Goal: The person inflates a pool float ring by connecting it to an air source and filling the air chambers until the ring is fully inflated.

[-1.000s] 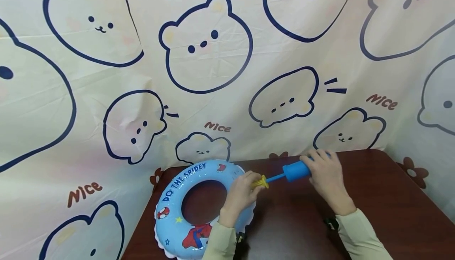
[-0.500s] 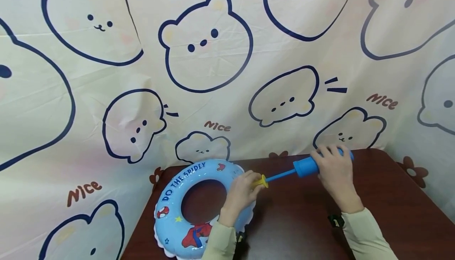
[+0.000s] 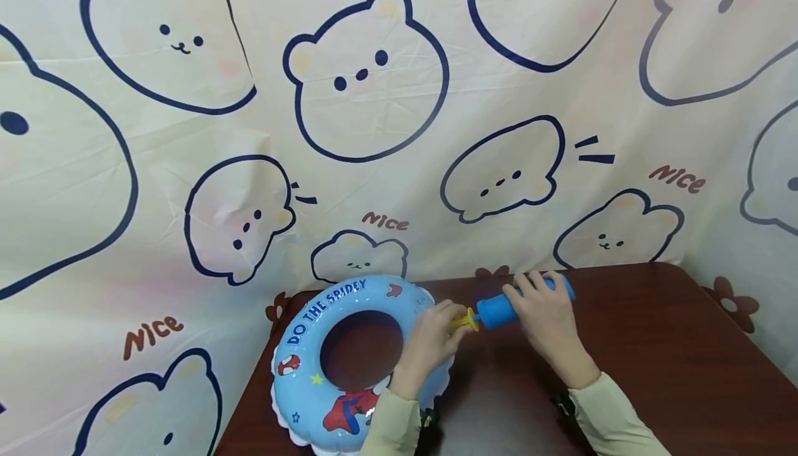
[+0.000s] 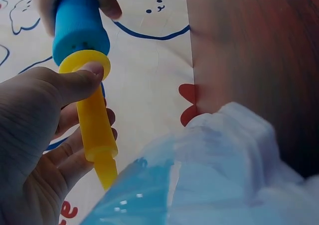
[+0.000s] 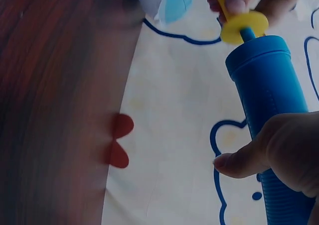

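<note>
My left hand holds the yellow nozzle piece of a blue hand pump, its thumb pressed at the round flange. In the left wrist view the tapered yellow tip reaches down to the light blue swim ring; whether it sits in a valve I cannot tell. My right hand grips the pump's blue barrel. Only a short stretch of blue rod shows between barrel and flange. The ring, printed "DO THE SPIDEY", has a scalloped white edge and stands tilted beside my left hand.
Beneath everything is a dark brown wooden table. A pale cloth with outlined bear faces hangs along its back and sides. Dark straps show at both wrists.
My right hand first drew the barrel rightward, baring more rod. It has since pushed back left, close to the yellow flange. The left hand stays at the ring.
</note>
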`<state>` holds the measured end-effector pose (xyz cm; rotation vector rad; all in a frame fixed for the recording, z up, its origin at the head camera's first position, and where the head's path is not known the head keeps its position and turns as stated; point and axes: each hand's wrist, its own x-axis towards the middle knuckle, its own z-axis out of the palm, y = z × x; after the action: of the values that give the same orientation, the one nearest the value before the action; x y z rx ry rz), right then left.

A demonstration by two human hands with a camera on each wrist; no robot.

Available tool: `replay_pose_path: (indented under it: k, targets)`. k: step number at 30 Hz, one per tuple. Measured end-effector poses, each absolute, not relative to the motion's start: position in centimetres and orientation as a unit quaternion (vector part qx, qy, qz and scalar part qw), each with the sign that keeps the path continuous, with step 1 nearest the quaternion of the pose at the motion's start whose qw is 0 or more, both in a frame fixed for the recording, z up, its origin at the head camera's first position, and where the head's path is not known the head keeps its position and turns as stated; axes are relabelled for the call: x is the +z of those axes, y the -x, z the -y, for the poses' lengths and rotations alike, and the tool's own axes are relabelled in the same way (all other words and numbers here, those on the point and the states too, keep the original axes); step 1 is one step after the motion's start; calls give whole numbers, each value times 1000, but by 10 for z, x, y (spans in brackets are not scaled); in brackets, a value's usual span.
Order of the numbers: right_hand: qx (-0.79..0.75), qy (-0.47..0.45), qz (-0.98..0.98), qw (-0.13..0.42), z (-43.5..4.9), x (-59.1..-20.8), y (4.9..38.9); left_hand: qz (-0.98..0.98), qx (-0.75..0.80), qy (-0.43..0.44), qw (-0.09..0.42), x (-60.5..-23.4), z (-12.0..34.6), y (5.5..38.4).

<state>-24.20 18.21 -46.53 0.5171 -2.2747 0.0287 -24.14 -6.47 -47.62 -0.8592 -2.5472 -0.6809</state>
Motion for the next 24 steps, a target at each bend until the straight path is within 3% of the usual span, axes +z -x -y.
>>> replay_pose_path:
  k: [14,24]
  targets:
    - [4,-217,900,378,-168,-467,238,913,-248,279,163,-473,62,237]
    - [-13,-217,919,328,-166,-450,241,926,-293,205,118,-468,79,230]
